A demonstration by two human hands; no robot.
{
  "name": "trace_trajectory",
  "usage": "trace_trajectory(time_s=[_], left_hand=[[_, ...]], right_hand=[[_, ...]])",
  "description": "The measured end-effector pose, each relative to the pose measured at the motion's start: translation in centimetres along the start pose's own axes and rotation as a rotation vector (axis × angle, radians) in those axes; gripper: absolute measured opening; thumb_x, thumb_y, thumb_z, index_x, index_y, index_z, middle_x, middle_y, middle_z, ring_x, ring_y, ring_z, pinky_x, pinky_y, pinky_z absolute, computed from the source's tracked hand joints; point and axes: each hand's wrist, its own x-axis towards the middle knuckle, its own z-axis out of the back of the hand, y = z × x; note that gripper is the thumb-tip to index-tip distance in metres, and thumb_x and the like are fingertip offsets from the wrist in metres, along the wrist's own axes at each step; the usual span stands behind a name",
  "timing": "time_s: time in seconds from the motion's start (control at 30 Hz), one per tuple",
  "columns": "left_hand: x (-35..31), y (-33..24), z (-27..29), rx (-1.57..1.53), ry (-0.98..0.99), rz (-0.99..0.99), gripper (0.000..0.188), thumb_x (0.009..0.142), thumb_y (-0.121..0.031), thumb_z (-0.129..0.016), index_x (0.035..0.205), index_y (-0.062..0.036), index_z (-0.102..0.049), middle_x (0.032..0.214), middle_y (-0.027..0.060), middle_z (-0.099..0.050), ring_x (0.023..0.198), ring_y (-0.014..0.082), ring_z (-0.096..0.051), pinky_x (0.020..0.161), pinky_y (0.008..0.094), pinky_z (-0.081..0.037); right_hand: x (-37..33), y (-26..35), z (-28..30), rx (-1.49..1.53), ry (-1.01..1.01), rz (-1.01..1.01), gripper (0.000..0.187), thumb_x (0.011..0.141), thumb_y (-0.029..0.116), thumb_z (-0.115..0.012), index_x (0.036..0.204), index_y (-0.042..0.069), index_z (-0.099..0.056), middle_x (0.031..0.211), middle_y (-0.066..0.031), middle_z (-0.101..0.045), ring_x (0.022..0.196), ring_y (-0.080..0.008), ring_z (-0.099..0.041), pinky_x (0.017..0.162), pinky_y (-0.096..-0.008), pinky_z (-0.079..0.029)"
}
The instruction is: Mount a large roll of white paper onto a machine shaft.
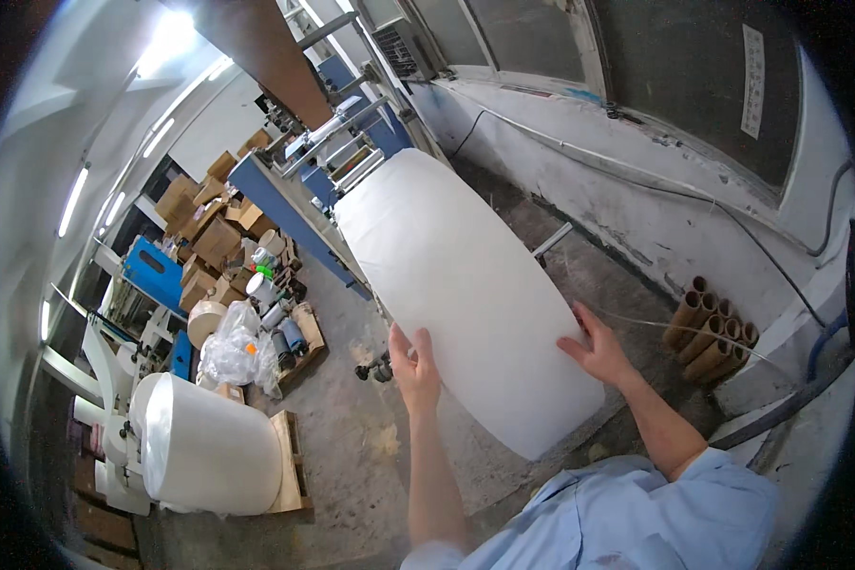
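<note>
A wide, smooth white sheet [484,294], paper or film by its look, stretches from the machine's rollers down toward my body and bows up in the middle. At its left edge is my left hand [415,372], thumb and fingers pinching the border. My right hand [600,351] holds the opposite edge a little lower down the sheet, thumb toward the white surface and fingers along the side. The fingertips of both hands are partly hidden at the edges. Metal rollers [359,171] of a blue-framed machine [285,214] meet the sheet's far end.
A large white roll [214,451] sits on a wooden pallet [293,465] at the lower left. Farther back are stacked cardboard boxes [218,242] and clear plastic wrap [233,347]. Brown cardboard tubes [708,332] stand by the right wall, where a metal bar [553,239] sticks out beside the sheet.
</note>
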Motion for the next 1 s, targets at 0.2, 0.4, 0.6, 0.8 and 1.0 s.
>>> trace_trajectory(time_s=[0.2,0.4,0.6,0.8,1.0], left_hand=[[1.7,1.0,-0.1,0.052,-0.047,-0.107,0.062,0.096,-0.036,-0.059,0.136,0.0062,-0.037,0.128,0.0131,-0.053,0.115,0.0181,-0.051,0.096,0.0302,-0.040],[2.6,-0.7,-0.7,0.040,-0.053,-0.076,0.065,0.094,-0.026,-0.061,0.141,0.0079,-0.030,0.134,0.0185,-0.049,0.123,0.0231,-0.047,0.102,0.0315,-0.035],[2.2,1.4,-0.7,0.159,-0.068,-0.100,0.066,0.094,-0.037,-0.061,0.138,0.0049,-0.034,0.127,0.0146,-0.052,0.111,0.0205,-0.052,0.094,0.0319,-0.042],[-5.3,3.2,-1.2,0.023,-0.002,0.001,0.064,0.094,-0.035,-0.060,0.138,0.0035,-0.034,0.127,0.0157,-0.052,0.112,0.0242,-0.052,0.095,0.0358,-0.042],[-10.9,4.0,-1.4,0.351,0.043,-0.010,0.072,0.090,-0.028,-0.064,0.142,0.0044,-0.026,0.132,0.0239,-0.044,0.120,0.0349,-0.047,0.102,0.0406,-0.037]], right_hand=[[-0.1,0.2,0.4,0.031,0.005,-0.054,0.074,0.086,0.031,-0.071,0.143,0.001,-0.035,0.137,-0.0201,-0.049,0.125,-0.0277,-0.049,0.103,-0.0386,-0.040],[-0.1,-0.2,0.8,0.027,0.016,-0.053,0.074,0.086,0.030,-0.071,0.144,0.002,-0.035,0.136,-0.0197,-0.049,0.125,-0.0281,-0.050,0.104,-0.0385,-0.040],[0.5,1.4,0.5,0.058,0.041,-0.042,0.074,0.084,0.027,-0.072,0.143,0.002,-0.035,0.131,-0.0184,-0.054,0.120,-0.0251,-0.053,0.102,-0.0380,-0.040],[2.4,4.6,0.0,0.094,-0.016,-0.001,0.072,0.082,0.020,-0.073,0.141,0.002,-0.037,0.127,-0.0185,-0.056,0.117,-0.0262,-0.054,0.100,-0.0387,-0.041],[3.7,6.8,-0.3,-0.095,-0.157,0.239,0.073,0.079,0.019,-0.075,0.141,0.004,-0.038,0.139,-0.0208,-0.043,0.129,-0.0335,-0.043,0.106,-0.0409,-0.035]])
